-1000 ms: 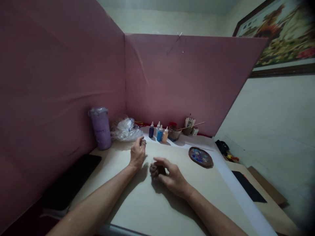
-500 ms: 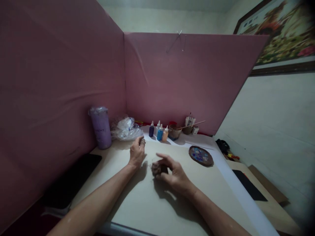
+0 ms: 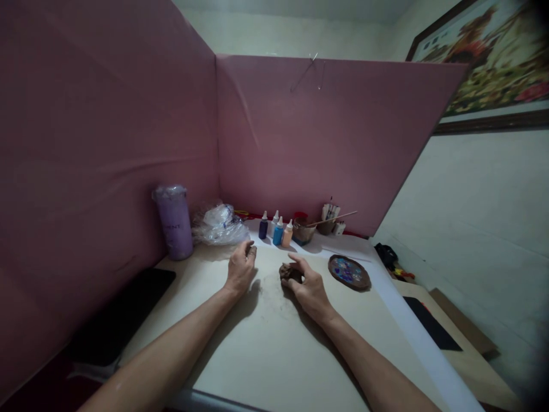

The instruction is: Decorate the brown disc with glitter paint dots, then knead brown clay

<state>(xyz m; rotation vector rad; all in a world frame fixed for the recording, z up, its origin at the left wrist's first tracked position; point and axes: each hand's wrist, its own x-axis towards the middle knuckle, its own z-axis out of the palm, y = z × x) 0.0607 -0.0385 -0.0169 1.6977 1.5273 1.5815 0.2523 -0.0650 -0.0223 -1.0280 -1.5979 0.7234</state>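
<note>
My right hand (image 3: pixel 305 284) has its thumb and fingers wrapped around a lump of brown clay (image 3: pixel 290 274), low over or resting on the pale board (image 3: pixel 274 360); which of the two I cannot tell. To its left is my left hand (image 3: pixel 241 267), fingers curled in and pressed together. Something small and brownish shows at those fingertips, too small to make out. Faint brown smudges mark the board between the hands. Right of the clay lies a brown oval palette (image 3: pixel 349 272) with blue and purple paint on it.
Small paint bottles (image 3: pixel 278 233), a water jar (image 3: pixel 304 232) with a brush across it and a pen holder (image 3: pixel 328 220) line the back. Crumpled plastic (image 3: pixel 218 223) and a purple tumbler (image 3: pixel 174 223) stand at left. Pink panels (image 3: pixel 326 137) enclose the left and back.
My right hand has moved the clay right and slightly away from me, uncovering smudges on the board. Its index finger has drawn closer to the lump. My left hand has barely shifted.
</note>
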